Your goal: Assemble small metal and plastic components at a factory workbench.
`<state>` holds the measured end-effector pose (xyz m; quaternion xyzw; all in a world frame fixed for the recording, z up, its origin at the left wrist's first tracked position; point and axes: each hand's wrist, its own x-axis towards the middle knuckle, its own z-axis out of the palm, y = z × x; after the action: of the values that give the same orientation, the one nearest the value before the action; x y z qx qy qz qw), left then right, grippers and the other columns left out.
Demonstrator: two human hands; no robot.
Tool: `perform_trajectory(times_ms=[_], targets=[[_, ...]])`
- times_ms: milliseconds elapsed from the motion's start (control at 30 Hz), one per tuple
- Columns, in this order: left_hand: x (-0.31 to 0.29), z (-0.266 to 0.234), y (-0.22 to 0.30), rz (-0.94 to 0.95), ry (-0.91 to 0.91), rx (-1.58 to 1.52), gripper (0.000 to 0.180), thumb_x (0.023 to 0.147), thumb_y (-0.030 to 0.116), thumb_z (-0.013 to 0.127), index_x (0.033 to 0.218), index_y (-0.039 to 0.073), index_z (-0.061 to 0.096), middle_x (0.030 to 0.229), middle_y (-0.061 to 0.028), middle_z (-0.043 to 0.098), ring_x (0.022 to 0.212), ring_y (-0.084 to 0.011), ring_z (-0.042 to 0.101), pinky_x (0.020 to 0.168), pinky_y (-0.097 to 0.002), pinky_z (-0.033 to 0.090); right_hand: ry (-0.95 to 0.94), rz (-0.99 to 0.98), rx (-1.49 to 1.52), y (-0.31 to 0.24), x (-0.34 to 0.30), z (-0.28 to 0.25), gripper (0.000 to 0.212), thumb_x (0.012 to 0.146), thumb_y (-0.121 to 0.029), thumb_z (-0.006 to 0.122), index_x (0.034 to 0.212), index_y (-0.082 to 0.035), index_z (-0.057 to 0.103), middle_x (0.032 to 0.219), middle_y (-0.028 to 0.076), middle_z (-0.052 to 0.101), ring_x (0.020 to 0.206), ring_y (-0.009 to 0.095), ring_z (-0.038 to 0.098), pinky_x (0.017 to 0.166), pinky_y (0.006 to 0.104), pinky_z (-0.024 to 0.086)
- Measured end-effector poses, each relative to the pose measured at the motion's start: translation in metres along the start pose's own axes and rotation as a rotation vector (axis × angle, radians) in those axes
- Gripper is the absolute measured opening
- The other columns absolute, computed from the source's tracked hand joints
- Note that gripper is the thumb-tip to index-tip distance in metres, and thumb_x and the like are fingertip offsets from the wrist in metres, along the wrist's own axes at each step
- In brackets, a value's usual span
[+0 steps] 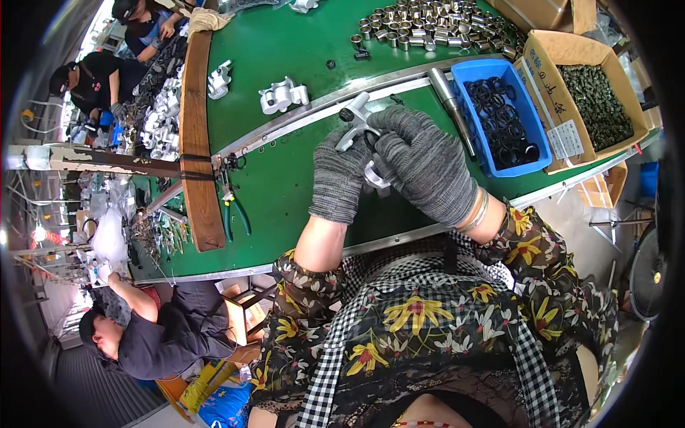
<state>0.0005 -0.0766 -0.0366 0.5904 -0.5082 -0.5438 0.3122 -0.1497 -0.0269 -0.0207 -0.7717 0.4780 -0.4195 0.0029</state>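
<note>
Head view: left hand [341,175] clamped round a silver metal part [359,103], right hand [428,153] fingers curled onto it too. Both gloved, angled inward, above the worktop [282,189] near its front edge. One blue bin [519,170] right, one pliers [227,217] left, along that edge.

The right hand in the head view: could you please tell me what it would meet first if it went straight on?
The right hand would first meet the silver metal part, which it seems to touch; beyond that, probably the metal rail, though depth is unclear.
</note>
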Motion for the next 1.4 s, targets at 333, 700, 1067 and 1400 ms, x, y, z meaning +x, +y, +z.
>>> perform_trajectory(times_ms=[333,700,1067,1400], targets=[[0.006,-0.001,-0.012,0.189,0.182,0.082,0.028,0.083,0.009,0.070,0.109,-0.002,0.064,0.094,-0.0122,0.068,0.083,-0.0182,0.065,0.075,-0.0300,0.052,-0.003,0.127,0.075,-0.002,0.010,0.006,0.020,0.075,-0.003,0.069,0.092,0.000,0.058,0.106,0.015,0.059,0.092,0.031,0.062,0.076,0.0362,0.052],[0.006,0.006,-0.017,0.424,0.226,0.086,0.043,0.081,0.006,0.071,0.121,0.000,0.056,0.109,-0.0131,0.064,0.097,-0.0203,0.064,0.087,-0.0316,0.051,-0.019,0.593,0.803,0.000,0.011,0.009,0.023,0.079,-0.010,0.074,0.089,-0.003,0.055,0.087,0.006,0.053,0.073,0.013,0.055,0.063,0.0295,0.049],[0.004,0.009,-0.037,0.555,0.183,0.491,0.035,0.083,0.011,0.067,0.115,-0.001,0.058,0.104,-0.0157,0.064,0.090,-0.0242,0.063,0.084,-0.0341,0.050,0.006,0.458,0.427,0.014,0.002,0.020,0.024,0.082,-0.017,0.073,0.090,-0.005,0.054,0.083,0.003,0.052,0.076,0.013,0.051,0.070,0.0290,0.046],[-0.005,0.013,-0.003,0.289,0.049,0.126,0.033,0.087,0.003,0.055,0.119,-0.002,0.057,0.102,-0.0130,0.065,0.089,-0.0183,0.062,0.082,-0.0306,0.050,-0.156,0.414,0.741,0.021,0.001,-0.018,0.028,0.083,-0.016,0.069,0.109,-0.006,0.064,0.111,0.014,0.058,0.100,0.031,0.059,0.088,0.0385,0.049]])
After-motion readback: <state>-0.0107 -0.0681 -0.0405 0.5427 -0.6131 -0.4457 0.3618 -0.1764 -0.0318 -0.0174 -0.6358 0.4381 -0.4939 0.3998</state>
